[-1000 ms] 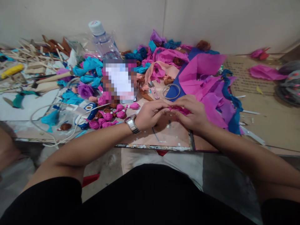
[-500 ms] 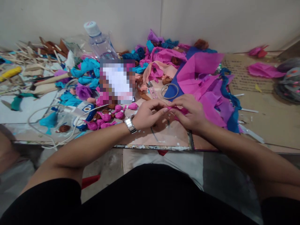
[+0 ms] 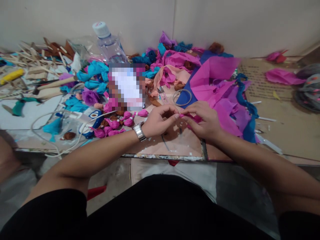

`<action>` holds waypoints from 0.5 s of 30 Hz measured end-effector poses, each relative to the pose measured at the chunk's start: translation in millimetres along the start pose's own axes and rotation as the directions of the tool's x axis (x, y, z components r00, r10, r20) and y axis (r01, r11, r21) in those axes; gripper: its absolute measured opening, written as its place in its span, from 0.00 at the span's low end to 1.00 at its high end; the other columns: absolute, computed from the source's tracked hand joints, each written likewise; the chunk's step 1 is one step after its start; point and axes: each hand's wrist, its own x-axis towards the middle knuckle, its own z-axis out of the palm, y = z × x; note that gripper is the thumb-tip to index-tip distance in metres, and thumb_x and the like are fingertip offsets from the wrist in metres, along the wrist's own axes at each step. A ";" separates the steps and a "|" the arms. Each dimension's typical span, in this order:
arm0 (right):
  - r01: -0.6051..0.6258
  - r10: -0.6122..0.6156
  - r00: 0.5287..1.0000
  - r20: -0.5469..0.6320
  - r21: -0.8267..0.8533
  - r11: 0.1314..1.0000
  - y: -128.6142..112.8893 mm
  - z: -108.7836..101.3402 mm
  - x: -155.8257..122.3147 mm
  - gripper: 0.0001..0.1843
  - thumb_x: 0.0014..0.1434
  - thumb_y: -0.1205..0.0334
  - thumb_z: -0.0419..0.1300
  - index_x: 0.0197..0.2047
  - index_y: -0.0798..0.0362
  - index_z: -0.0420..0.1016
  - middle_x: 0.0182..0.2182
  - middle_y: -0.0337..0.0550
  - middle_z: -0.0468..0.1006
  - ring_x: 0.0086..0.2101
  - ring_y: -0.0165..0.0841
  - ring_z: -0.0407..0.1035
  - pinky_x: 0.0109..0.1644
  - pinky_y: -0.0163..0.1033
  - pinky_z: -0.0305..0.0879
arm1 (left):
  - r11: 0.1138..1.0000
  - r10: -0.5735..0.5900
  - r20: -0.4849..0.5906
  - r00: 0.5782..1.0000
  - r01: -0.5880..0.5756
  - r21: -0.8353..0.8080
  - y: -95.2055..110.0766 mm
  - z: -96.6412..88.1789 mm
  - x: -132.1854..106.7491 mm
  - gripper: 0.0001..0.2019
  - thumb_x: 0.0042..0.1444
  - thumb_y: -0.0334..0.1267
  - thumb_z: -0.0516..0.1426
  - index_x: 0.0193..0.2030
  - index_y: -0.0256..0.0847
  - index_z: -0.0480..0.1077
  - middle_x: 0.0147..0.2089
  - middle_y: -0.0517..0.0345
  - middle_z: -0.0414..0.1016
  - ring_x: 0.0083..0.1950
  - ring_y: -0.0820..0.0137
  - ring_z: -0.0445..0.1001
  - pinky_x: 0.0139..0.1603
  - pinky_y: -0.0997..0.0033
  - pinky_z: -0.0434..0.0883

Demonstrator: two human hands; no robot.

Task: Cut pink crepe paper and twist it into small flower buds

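Observation:
My left hand (image 3: 162, 120) and my right hand (image 3: 201, 119) meet above the table edge, fingertips almost touching. Pinched between them is a small piece of pink crepe paper (image 3: 191, 118), most of it covered by the right fingers. The left thumb and forefinger close on its left end, where detail is too small to make out. Just behind the hands lie a ring of wire (image 3: 182, 97) and small thread snips (image 3: 163, 96). Left of my watch wrist, several tied pink paper buds (image 3: 112, 124) sit in a group. Large pink paper sheets (image 3: 215, 71) spread beside my right hand.
A clear water bottle (image 3: 111, 48) stands at the back, near a blurred-out phone (image 3: 127, 86). A white cable (image 3: 53, 115) curls at left, by pliers (image 3: 18, 106) and wooden sticks (image 3: 27, 55). Cardboard (image 3: 287, 123) covers the right side. Part of another person shows at far left.
Both hands keep the same pinch on the pink paper, with only slight finger movement. The whole view has shifted a little.

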 end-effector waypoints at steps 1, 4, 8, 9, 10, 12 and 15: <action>0.015 -0.015 1.000 -0.004 0.001 1.000 0.4 0.1 0.1 0.05 0.73 0.55 0.66 0.48 0.43 0.82 0.40 0.42 0.87 0.41 0.41 0.80 0.49 0.52 0.72 | 1.000 0.003 0.001 1.000 -0.003 0.003 -0.2 -0.1 0.1 0.17 0.68 0.53 0.65 0.42 0.38 0.78 0.40 0.53 0.84 0.38 0.70 0.78 0.40 0.71 0.73; 0.045 -0.045 0.999 -0.016 0.005 0.999 0.8 0.3 0.5 0.04 0.72 0.57 0.67 0.49 0.44 0.81 0.39 0.42 0.87 0.41 0.41 0.80 0.48 0.52 0.71 | 1.000 0.004 0.011 1.000 -0.003 -0.005 -1.2 -0.7 0.6 0.16 0.70 0.51 0.63 0.42 0.38 0.78 0.40 0.53 0.83 0.39 0.70 0.78 0.42 0.71 0.74; 0.046 -0.045 0.999 -0.020 0.017 0.999 0.5 0.5 0.6 0.04 0.72 0.57 0.67 0.49 0.44 0.82 0.39 0.42 0.87 0.41 0.42 0.80 0.49 0.52 0.70 | 1.000 0.009 0.017 1.000 -0.009 -0.008 -0.7 -1.5 0.3 0.15 0.70 0.49 0.62 0.41 0.38 0.77 0.38 0.54 0.82 0.38 0.71 0.77 0.41 0.72 0.73; 0.044 -0.044 0.999 -0.019 0.020 0.999 0.5 0.7 0.6 0.04 0.72 0.57 0.67 0.49 0.44 0.82 0.40 0.42 0.87 0.41 0.42 0.80 0.49 0.52 0.70 | 1.000 0.011 0.021 1.000 -0.011 -0.007 -0.1 -1.6 0.0 0.14 0.70 0.49 0.62 0.41 0.38 0.77 0.38 0.54 0.81 0.37 0.71 0.77 0.41 0.72 0.73; 0.042 -0.042 0.999 -0.018 0.019 0.999 0.6 0.8 0.6 0.04 0.72 0.57 0.67 0.48 0.44 0.82 0.39 0.42 0.87 0.41 0.42 0.80 0.49 0.52 0.71 | 1.000 0.013 0.023 1.000 -0.013 0.001 0.5 -1.8 -0.4 0.14 0.69 0.48 0.63 0.41 0.38 0.77 0.38 0.54 0.81 0.37 0.71 0.76 0.40 0.72 0.73; 0.049 -0.049 0.999 -0.010 0.015 0.999 0.8 1.2 0.5 0.04 0.72 0.57 0.67 0.48 0.44 0.82 0.39 0.42 0.87 0.40 0.42 0.80 0.48 0.52 0.71 | 0.999 0.018 0.021 1.000 -0.019 0.035 1.3 -1.9 -1.2 0.13 0.69 0.48 0.63 0.41 0.38 0.77 0.38 0.55 0.81 0.36 0.72 0.76 0.39 0.73 0.72; 0.069 -0.069 0.998 0.000 0.012 0.998 1.4 1.8 0.5 0.04 0.72 0.58 0.67 0.49 0.44 0.81 0.39 0.42 0.87 0.41 0.42 0.80 0.48 0.52 0.71 | 0.996 0.036 0.012 0.999 -0.037 0.076 0.9 -1.6 -2.0 0.12 0.68 0.46 0.63 0.41 0.38 0.77 0.37 0.56 0.81 0.35 0.72 0.75 0.38 0.73 0.70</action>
